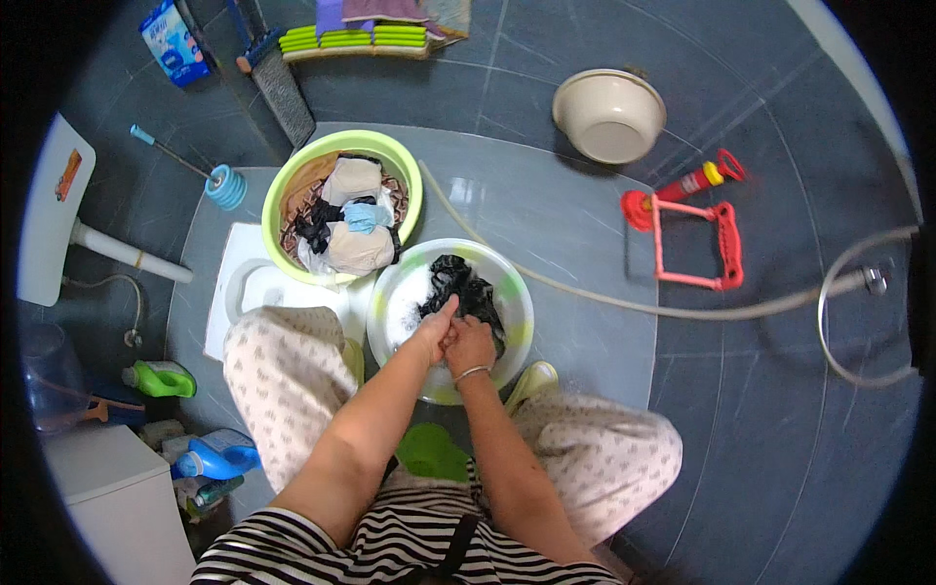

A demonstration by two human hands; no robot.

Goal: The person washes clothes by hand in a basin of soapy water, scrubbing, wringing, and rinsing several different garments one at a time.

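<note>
A white basin with green patches [524, 336] stands on the floor between my feet, with suds [408, 297] in its left part. Bunched black cloth [450, 275] lies in it, wet-looking, its exact kind unclear. My left hand [436, 333] and my right hand [472, 345] meet over the basin, pressed together with fingers curled at the cloth's near edge. Both appear closed on the cloth, though the part between them is hidden. A bracelet [474, 371] circles my right wrist. Just beyond, to the left, a light-green tub [413, 185] holds a mixed pile of clothes [356, 185].
A squat toilet [226, 292] lies left of the basin. A pale hose [585, 298] runs across the floor to the right wall. On the walls are a beige basin [609, 117] and a red frame [723, 249]. Bottles [222, 453] and a white cabinet [117, 497] stand left.
</note>
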